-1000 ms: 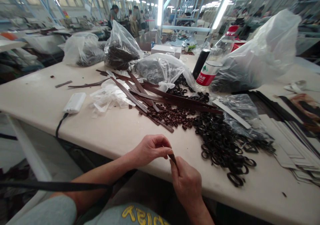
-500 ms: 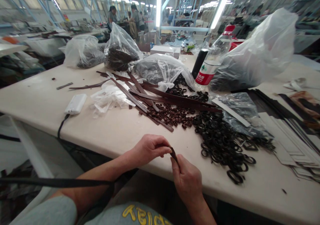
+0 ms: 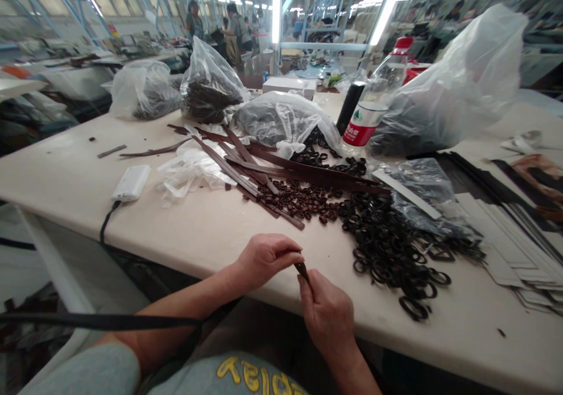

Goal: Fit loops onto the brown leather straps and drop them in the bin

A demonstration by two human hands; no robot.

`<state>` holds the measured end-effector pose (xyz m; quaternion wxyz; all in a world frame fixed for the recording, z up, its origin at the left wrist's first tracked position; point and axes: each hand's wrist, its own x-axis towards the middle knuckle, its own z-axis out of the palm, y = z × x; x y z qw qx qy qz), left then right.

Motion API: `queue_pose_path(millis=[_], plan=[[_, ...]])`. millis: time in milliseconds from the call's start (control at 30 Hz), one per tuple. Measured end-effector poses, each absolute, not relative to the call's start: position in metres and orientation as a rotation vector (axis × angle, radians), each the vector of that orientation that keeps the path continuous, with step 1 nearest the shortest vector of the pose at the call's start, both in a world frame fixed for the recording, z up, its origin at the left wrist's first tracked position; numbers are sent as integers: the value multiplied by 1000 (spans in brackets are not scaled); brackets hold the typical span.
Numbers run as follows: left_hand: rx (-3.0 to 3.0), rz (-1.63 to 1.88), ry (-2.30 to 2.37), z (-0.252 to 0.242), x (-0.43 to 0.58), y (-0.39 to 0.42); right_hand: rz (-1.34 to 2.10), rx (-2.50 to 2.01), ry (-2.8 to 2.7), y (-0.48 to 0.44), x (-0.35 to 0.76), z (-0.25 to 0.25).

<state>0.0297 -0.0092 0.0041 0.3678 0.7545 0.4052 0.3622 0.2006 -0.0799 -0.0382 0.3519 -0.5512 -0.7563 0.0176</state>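
Over the table's near edge, a dark brown strap [image 3: 302, 270] runs between my two hands. My left hand [image 3: 266, 261] pinches its upper end between thumb and fingers. My right hand [image 3: 328, 307] is closed around the lower part, which is mostly hidden in the fist. Beyond my hands lies a heap of small brown loops [image 3: 303, 200], with long brown strips [image 3: 281, 169] lying across it. To the right of these spreads a pile of black loops [image 3: 382, 231].
Plastic bags of dark pieces [image 3: 211, 93] stand at the back. A red-labelled bottle [image 3: 359, 132] is beside a black cylinder [image 3: 350, 108]. A white power adapter [image 3: 132, 183] with a black cable lies left. Flat pale pieces [image 3: 492, 242] are stacked right. People work far behind.
A little more of the strap shows between my hands, which have barely shifted. The camera view has moved slightly.
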Motion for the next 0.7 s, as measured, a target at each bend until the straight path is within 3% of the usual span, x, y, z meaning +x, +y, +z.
queue_pose_path(millis=[300, 567, 700], plan=[[2266, 884, 1019, 3, 28, -16, 90, -1451, -1963, -78, 201, -36], [1174, 716, 854, 1, 28, -17, 231, -1363, -1961, -80, 205, -34], [1027, 643, 779, -2, 32, -12, 216, -1325, -1960, -79, 206, -33]])
